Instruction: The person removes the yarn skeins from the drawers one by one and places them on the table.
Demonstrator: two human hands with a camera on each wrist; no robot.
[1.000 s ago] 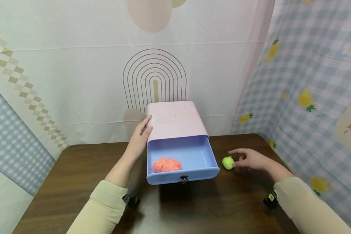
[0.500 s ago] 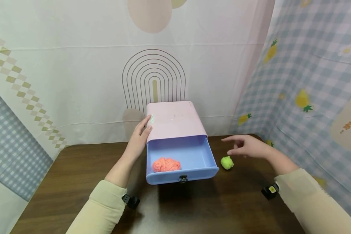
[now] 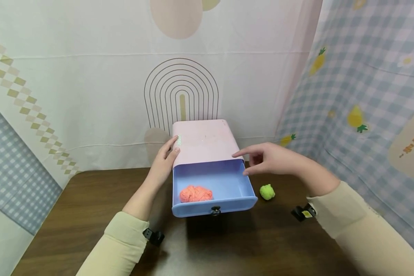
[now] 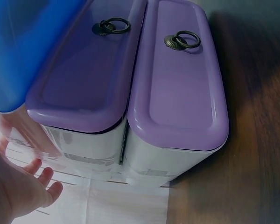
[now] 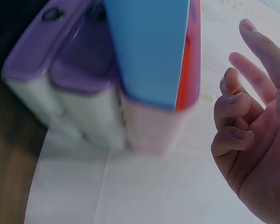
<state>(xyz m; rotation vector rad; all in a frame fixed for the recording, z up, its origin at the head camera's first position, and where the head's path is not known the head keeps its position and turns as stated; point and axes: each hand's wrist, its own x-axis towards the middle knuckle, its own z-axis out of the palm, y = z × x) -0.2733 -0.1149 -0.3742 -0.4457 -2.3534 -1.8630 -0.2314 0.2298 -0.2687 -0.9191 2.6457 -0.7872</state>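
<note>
A pink-topped drawer cabinet [image 3: 205,140] stands on the table with its blue top drawer [image 3: 227,186] pulled out. Inside that drawer, at the front left, lies an orange ball of yarn [image 3: 195,194]. My left hand [image 3: 163,163] rests its fingers along the cabinet's left upper edge. At the right upper edge, my right hand [image 3: 269,159] hovers with thumb and index finger spread and the other fingers bent, holding nothing. A small lime-green fuzzy ball [image 3: 267,191] sits on the table right of the drawer.
Below the blue drawer are two closed purple drawers [image 4: 177,88] with ring pulls, seen in the wrist views. The brown wooden table [image 3: 100,214] reaches back to a white patterned curtain [image 3: 96,103]. A blue checked cloth [image 3: 376,76] hangs at the right.
My right hand has let go of the lime-green ball, risen, and moved left to the cabinet's right edge. The ball stays on the table. My left hand has kept its place.
</note>
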